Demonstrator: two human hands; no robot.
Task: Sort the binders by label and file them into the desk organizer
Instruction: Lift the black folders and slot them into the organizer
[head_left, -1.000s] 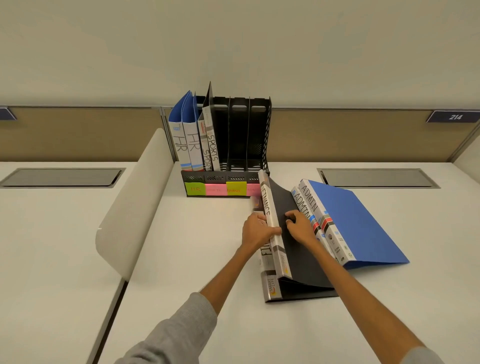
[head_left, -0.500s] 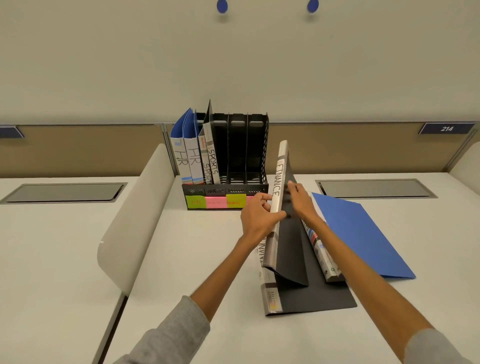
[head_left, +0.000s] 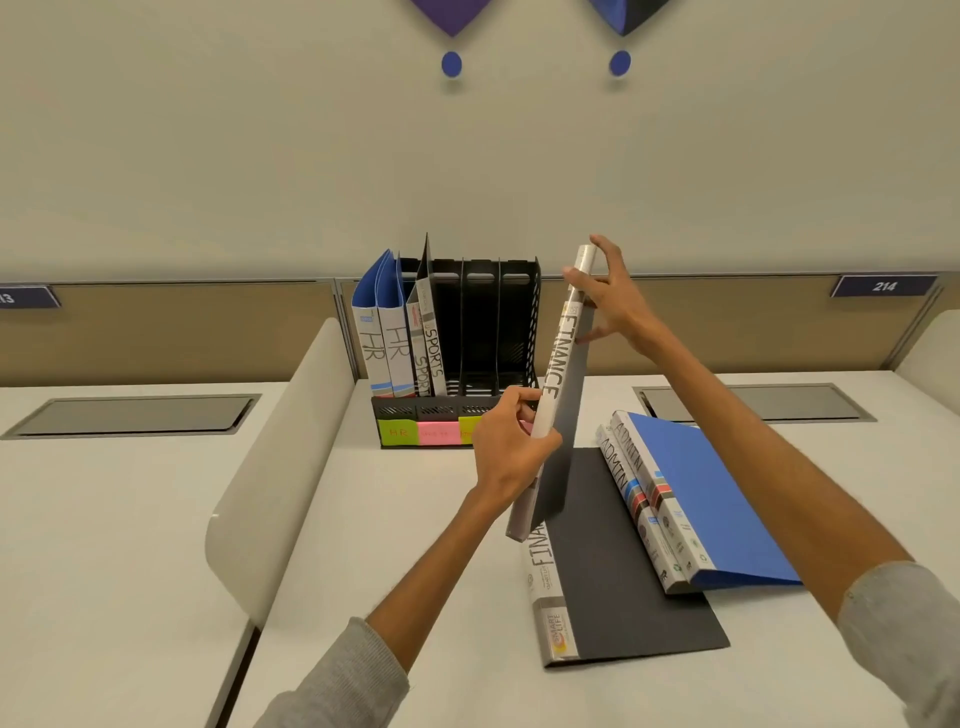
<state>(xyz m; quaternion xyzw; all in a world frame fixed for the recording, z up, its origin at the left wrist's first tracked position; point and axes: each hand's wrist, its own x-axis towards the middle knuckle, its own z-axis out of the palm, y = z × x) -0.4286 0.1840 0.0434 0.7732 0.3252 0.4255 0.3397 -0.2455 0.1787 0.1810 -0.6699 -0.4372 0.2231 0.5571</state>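
**Head view: FINANCE binder is heading for the desk organizer**

From where I'm standing, the person is filing the first FINANCE binder. They are holding it clear of the desk, just in front of the organizer's right end. It is standing nearly upright, its top leaning a little to the right.

The left hand is gripping the lower part of the spine with its fingers curled round the edge. The right hand is pinching the top end, with one finger reaching up over the tip. Both arms are stretching forward, the right one riding higher.

Inside the organizer, two HR binders are standing at the left end, with two SPORTS binders right beside them. The slots to their right are looking empty.

Next, I'd say, the binder is going to need straightening, lifting over the organizer's front lip and sliding down between two dividers. The coloured labels on that front are meant to settle which slot. The left hand is covering the right-hand ones, so I cannot tell.

A second FINANCE binder is lying flat in front of the organizer. Two ADMIN binders are resting against its right side.
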